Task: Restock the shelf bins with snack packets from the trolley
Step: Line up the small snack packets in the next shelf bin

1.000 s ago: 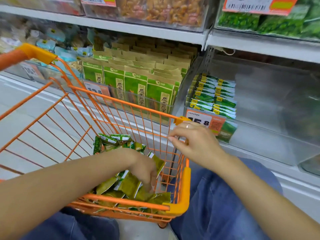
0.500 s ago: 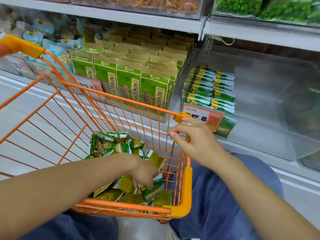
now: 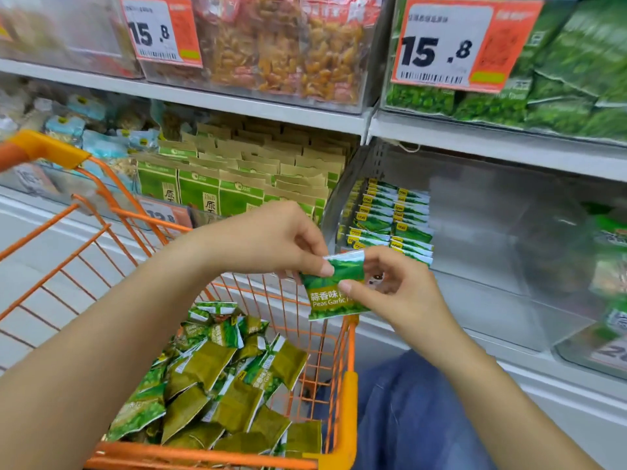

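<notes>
A green garlic-pea packet [image 3: 334,293] is held upright above the right corner of the orange trolley [image 3: 342,395]. My left hand [image 3: 271,239] pinches its top edge from the left. My right hand [image 3: 390,286] pinches its right side with thumb and fingers. Several more green packets [image 3: 220,378] lie heaped in the trolley's basket. Just behind my hands stands a clear shelf bin [image 3: 475,266], with the same packets [image 3: 386,218] stacked in two rows at its left end.
A bin of green-and-brown upright packs [image 3: 237,184] sits left of the clear bin. The upper shelf holds bins of orange snacks [image 3: 288,45] and green peas [image 3: 559,79] with 15.8 price tags. Blue trousers [image 3: 407,412] show beside the trolley.
My left hand lifted a packet out of the trolley heap. My right hand let go of the trolley rim and took hold of the packet too. The camera tilted upward.
</notes>
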